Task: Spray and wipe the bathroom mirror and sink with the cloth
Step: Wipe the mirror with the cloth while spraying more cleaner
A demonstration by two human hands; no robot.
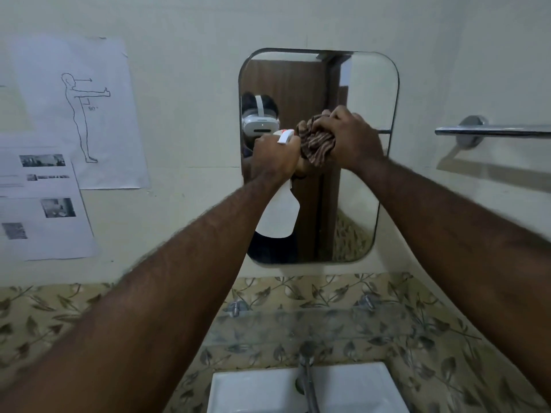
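A rounded rectangular mirror (366, 93) hangs on the pale wall straight ahead. My right hand (348, 138) is raised in front of its middle, closed around a bunched brown striped cloth (317, 143) held against the glass. Just left of it, my left hand (275, 158) grips a white spray bottle (280, 216) by the neck, its white and red nozzle (285, 136) pointing at the mirror. The bottle's body hangs below my wrist. The white sink (247, 389) sits at the bottom of the view, partly cut off.
A chrome tap (307, 374) rises over the sink. A glass shelf (301, 323) on metal brackets spans the leaf-patterned tiles below the mirror. A chrome towel rail (492, 131) is on the wall at right. Printed paper sheets (74, 114) are taped at left.
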